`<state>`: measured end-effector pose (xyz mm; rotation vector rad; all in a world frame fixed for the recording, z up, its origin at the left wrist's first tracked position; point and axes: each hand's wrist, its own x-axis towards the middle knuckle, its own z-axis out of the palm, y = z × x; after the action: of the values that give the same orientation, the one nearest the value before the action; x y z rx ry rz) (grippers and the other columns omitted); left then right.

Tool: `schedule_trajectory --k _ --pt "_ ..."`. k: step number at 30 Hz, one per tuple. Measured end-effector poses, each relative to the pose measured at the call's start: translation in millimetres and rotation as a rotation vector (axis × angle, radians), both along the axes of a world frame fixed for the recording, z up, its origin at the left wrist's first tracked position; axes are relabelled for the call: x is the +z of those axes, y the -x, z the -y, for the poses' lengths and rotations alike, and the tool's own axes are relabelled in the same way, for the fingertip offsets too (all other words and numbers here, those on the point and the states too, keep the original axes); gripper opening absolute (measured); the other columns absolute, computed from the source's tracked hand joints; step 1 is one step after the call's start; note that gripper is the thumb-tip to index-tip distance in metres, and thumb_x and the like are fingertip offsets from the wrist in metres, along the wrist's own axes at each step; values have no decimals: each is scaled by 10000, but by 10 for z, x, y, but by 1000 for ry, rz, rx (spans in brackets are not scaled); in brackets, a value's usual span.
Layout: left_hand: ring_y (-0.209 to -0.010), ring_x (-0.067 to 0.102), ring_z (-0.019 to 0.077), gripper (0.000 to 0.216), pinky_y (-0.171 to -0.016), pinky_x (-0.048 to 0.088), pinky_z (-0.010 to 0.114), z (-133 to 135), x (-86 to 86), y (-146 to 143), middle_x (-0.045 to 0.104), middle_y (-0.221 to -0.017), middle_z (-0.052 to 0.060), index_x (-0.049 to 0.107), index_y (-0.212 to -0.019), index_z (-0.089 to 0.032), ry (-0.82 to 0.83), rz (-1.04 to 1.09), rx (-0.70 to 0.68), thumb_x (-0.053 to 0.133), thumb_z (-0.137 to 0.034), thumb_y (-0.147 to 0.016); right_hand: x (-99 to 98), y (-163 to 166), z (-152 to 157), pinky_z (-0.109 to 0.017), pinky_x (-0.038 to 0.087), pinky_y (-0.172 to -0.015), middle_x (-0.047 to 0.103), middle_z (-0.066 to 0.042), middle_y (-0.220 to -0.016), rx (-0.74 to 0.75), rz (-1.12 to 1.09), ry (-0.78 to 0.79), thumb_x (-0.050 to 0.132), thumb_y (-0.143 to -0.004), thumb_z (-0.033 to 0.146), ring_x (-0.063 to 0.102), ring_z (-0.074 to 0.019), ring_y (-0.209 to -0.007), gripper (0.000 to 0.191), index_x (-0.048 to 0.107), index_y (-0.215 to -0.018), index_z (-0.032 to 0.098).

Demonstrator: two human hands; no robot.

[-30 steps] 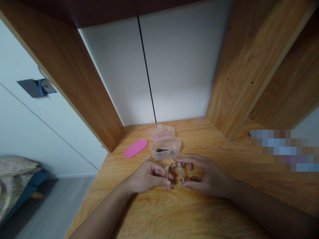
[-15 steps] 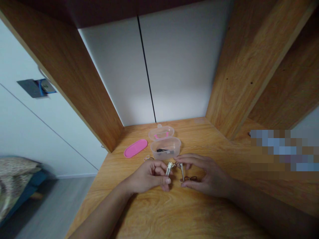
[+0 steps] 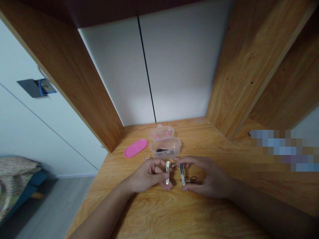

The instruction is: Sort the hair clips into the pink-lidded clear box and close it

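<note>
Between the thumb and fingers of my left hand point(image 3: 149, 176) is a silver nail clipper point(image 3: 167, 172), held upright. A second nail clipper point(image 3: 182, 174) is pinched at its two ends by my right hand point(image 3: 209, 176), a short gap away from the first. Small metal pieces, perhaps a chain, show between the two clippers, but I cannot tell which one they join. Dark hair ties point(image 3: 191, 179) lie on the table under my right palm. Just beyond my hands stands an open clear plastic box point(image 3: 165, 146) with black items inside.
The box's clear lid point(image 3: 161, 132) lies open behind it, with pink pieces showing. To the left is a pink oval tray or lid point(image 3: 136, 148), and small bands point(image 3: 147, 158) lie near my left hand. Wooden panels point(image 3: 231, 83) and a white back wall point(image 3: 174, 66) enclose the wooden tabletop point(image 3: 154, 215).
The clipper in my left hand has turned more upright, its face now toward me. The clipper in my right hand has turned slightly, showing its broad side. Both hands stay nearly in place.
</note>
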<state>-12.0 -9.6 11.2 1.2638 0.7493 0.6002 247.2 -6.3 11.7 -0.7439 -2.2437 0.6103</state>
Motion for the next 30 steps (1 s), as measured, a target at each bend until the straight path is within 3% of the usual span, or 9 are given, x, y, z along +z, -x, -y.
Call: schedule_trajectory --k 7,19,30 --pt "-646 732 148 393 -643 559 233 -2 -21 5 779 -779 90 598 -1016 -113 -9 3 7 786 -370 -787 -18 -6 6 -377 570 -822 699 -81 -1215 -15 21 1 840 -702 378 703 -225 -925 664 532 -1278 263" --pt "-743 753 169 438 -724 593 290 -12 -74 8 785 -890 117 573 -1114 -119 26 67 3 795 -311 -790 58 18 -10 -415 525 -928 658 -91 -1231 3 18 -74 817 -722 331 626 -267 -1137 619 548 -1276 272" --pt "-729 749 172 407 -724 593 290 3 -33 -7 779 -867 124 617 -1045 -99 28 31 19 789 -361 -785 49 40 -37 -357 528 -883 603 -82 -1171 31 -23 -54 792 -737 228 615 -230 -1054 591 566 -1282 267"
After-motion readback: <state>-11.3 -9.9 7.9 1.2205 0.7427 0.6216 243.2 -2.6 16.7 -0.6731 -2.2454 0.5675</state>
